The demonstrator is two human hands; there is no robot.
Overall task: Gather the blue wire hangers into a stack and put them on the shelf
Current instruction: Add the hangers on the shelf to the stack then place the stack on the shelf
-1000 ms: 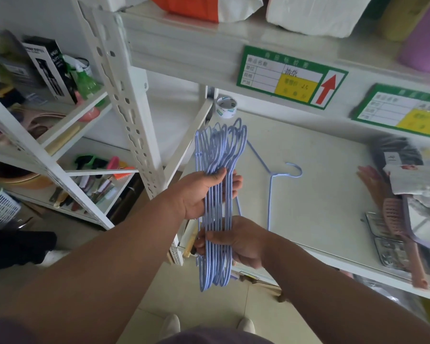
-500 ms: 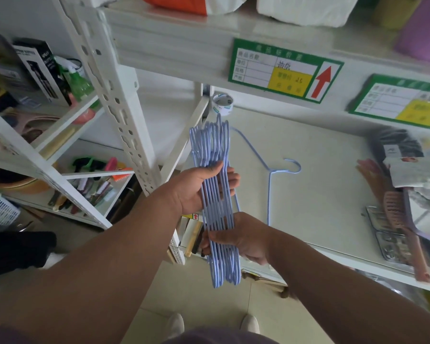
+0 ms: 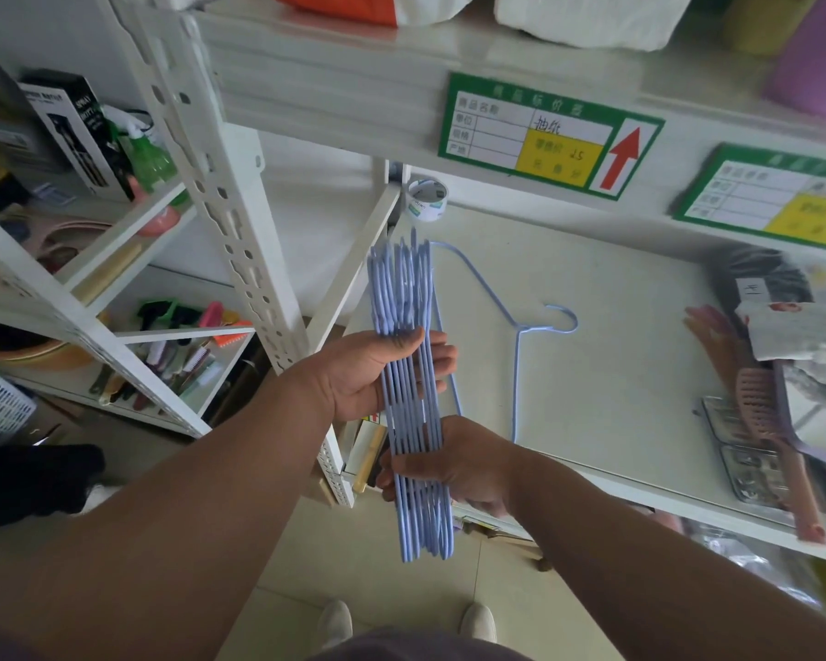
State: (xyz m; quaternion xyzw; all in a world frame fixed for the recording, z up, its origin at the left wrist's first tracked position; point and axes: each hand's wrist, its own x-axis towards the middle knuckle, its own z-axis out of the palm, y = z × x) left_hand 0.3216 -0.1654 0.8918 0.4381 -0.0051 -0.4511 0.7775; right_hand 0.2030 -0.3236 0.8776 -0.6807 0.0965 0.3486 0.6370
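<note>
- Since a second ago the bundle of blue hangers has swung from leaning right to standing nearly upright, its wires squeezed closer, and now hangs just in front of the shelf, at that board's left front corner.
- Left hand is clenched round the bundle's middle, thumb across the front; right hand grasps it lower down, fingers wrapped behind.
- One stray hanger lies flat on the shelf board, just right of the bundle.
- Hooks look unevenly lined up, though blur makes that uncertain.
- To do this well: square the hooks before laying the bundle down, and land it over the stray so all nest together.
</note>
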